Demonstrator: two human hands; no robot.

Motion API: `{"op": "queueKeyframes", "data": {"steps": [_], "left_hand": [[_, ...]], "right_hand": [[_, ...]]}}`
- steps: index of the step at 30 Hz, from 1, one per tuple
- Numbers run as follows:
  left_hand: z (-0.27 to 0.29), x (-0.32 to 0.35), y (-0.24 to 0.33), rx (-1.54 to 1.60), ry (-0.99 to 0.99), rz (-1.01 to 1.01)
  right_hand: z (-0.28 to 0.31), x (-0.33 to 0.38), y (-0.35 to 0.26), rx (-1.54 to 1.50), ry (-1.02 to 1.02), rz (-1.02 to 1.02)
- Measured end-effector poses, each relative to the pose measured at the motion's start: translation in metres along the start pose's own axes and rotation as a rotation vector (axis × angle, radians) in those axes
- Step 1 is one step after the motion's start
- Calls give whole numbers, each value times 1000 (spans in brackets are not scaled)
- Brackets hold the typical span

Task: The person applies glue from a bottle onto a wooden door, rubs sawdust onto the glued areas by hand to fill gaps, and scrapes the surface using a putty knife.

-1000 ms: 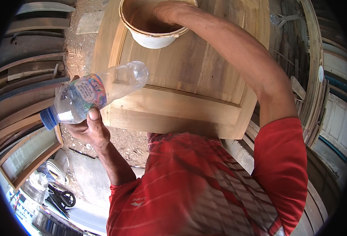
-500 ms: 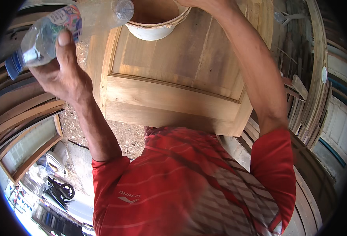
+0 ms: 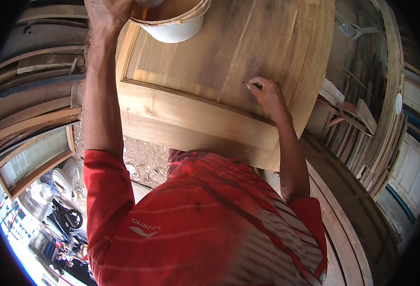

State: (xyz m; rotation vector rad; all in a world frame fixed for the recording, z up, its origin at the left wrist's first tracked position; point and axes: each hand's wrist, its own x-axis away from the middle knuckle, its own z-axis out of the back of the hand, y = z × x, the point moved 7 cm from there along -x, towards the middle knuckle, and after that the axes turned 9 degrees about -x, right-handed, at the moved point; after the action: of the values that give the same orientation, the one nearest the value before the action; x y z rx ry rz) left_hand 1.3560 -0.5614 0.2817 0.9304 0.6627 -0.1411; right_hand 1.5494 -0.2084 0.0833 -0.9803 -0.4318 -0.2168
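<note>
At the upper edge my left hand is closed, its fingers mostly cut off. A bit of the clear plastic bottle shows beside it, over the mouth of a white bucket with brownish contents and a stained rim. The bucket stands on a wooden panelled door lying flat in front of me. Above the door's recessed panel, my right hand has its fingers curled in a pinch. Whatever it may hold is too small to make out.
Stacked boards line the left side, with a framed pane below them. Long wood strips lean at the right. Wood shavings cover the ground by the door's near edge. A black wheel shows at lower left.
My left hand has moved up and right with the bottle, toward the bucket. My right hand has left the bucket's rim and come down nearer me, over the door panel.
</note>
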Motion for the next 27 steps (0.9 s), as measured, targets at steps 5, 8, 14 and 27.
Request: {"op": "queueKeyframes", "data": {"steps": [5, 8, 14, 27], "left_hand": [[-5, 7, -16, -485, -172, 139], [-9, 30, -2, -587, -167, 89], [20, 148, 42, -148, 140, -146], [-118, 344, 36, -359, -597, -69]], "right_hand": [[-17, -5, 0, 148, 30, 56], [-17, -6, 0, 269, 70, 131], [-20, -6, -8, 298, 65, 175], [-30, -8, -4, 325, 87, 393]]}}
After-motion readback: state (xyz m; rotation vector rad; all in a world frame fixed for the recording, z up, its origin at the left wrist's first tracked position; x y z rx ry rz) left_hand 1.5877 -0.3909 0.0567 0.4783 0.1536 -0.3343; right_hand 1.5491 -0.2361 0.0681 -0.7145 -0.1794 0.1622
